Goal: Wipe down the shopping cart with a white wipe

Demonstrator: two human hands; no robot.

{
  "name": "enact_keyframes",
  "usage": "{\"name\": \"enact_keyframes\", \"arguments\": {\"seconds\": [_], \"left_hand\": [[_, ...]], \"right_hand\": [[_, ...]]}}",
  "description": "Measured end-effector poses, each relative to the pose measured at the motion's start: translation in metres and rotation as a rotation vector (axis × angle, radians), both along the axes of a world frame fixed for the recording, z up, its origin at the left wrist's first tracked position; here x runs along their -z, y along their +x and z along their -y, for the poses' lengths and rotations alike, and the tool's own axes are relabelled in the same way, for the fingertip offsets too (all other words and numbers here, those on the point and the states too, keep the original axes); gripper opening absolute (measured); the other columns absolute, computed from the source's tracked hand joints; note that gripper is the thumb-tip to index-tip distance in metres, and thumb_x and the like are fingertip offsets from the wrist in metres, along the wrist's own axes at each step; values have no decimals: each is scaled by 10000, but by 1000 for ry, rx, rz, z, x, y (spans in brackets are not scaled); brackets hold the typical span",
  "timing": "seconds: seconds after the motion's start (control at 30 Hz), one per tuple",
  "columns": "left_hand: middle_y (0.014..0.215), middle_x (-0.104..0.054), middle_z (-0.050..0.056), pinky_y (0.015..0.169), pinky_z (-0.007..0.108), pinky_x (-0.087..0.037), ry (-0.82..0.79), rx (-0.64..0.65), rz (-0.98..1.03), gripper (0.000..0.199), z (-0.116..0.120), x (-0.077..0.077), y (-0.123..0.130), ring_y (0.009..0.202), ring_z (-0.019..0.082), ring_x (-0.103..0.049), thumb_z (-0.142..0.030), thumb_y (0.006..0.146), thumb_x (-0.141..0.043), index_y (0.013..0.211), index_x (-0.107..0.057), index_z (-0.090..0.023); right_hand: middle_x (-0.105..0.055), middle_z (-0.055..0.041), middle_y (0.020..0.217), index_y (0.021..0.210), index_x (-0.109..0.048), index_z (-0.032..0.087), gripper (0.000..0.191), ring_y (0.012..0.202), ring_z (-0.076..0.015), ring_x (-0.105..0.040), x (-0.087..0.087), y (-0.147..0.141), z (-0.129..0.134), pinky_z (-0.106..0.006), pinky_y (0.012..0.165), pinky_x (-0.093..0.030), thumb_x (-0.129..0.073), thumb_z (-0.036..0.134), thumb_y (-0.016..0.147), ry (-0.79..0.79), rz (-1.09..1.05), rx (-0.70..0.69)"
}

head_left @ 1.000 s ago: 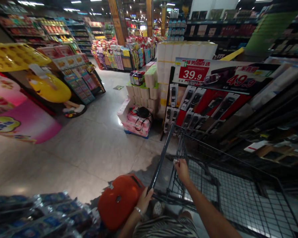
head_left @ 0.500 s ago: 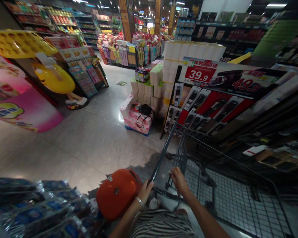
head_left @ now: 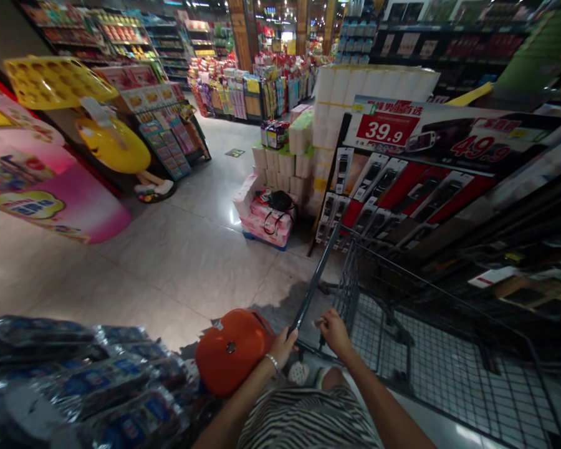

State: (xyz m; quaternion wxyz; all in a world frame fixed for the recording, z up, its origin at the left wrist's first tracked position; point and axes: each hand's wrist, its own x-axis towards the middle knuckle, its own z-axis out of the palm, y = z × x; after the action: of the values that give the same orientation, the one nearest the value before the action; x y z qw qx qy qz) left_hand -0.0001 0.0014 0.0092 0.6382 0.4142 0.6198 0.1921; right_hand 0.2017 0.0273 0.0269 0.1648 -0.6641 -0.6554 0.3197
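My left hand [head_left: 283, 347], with a bracelet at its wrist, is wrapped round the near end of the dark handle bar [head_left: 314, 284] of a shopping cart. Just right of that bar, my right hand [head_left: 333, 332] is curled, thumb and fingers pressed together. A small pale spot shows at its fingertips, too small to name. The cart's wire basket [head_left: 430, 349] stretches away on the right, with its bare grid floor showing. Close to my left forearm stands a rounded orange case [head_left: 234, 352] with a small round badge.
Plastic-wrapped packs [head_left: 93, 386] are stacked at lower left. Ahead, a rack of hanging belts [head_left: 378, 187] stands beside piled paper rolls [head_left: 280, 165]. A black bag [head_left: 280, 201] lies on pink packs. A pink display [head_left: 51, 187] and a yellow figure [head_left: 115, 143] are on the left.
My view has turned slightly, so the surroundings sit further right. My right hand has come nearer the handle bar. The left hand keeps its hold on the bar.
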Motion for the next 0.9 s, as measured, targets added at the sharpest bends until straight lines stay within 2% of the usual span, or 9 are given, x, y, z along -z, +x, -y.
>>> {"name": "enact_keyframes", "arguments": {"seconds": [0.2,0.4,0.63,0.9], "left_hand": [[1065,-620,58,764,363,-546,14,-61,-48,358,1,-8,8,877,159,-619,-427,903,-537,1143,-559,-162],[1108,-612,64,803,384,-542,48,-102,-98,345,-4,-21,16,938,177,-613,-410,896,-554,1133,-567,-161],[1110,-612,67,796,383,-544,26,-160,-147,362,-8,-23,33,924,172,-617,-416,899,-547,1160,-554,-166],[1119,-609,69,804,388,-543,26,-171,-187,362,-4,-27,42,936,176,-615,-413,897,-551,1163,-554,-167]], "right_hand": [[-628,-50,1073,1091,-595,164,266,902,-150,-620,-3,-2,11,-360,804,-540,-557,357,913,5,-42,-44],[-616,-60,1128,1117,-589,173,277,954,-165,-615,-11,7,-2,-380,836,-534,-557,358,912,-11,-4,-57],[-599,-68,1180,1134,-584,181,290,1002,-179,-605,-18,27,-25,-396,865,-525,-561,362,909,-36,70,-40],[-596,-70,1187,1140,-582,182,295,1010,-181,-603,-15,35,-21,-399,869,-524,-559,364,909,-12,67,-49]]}}
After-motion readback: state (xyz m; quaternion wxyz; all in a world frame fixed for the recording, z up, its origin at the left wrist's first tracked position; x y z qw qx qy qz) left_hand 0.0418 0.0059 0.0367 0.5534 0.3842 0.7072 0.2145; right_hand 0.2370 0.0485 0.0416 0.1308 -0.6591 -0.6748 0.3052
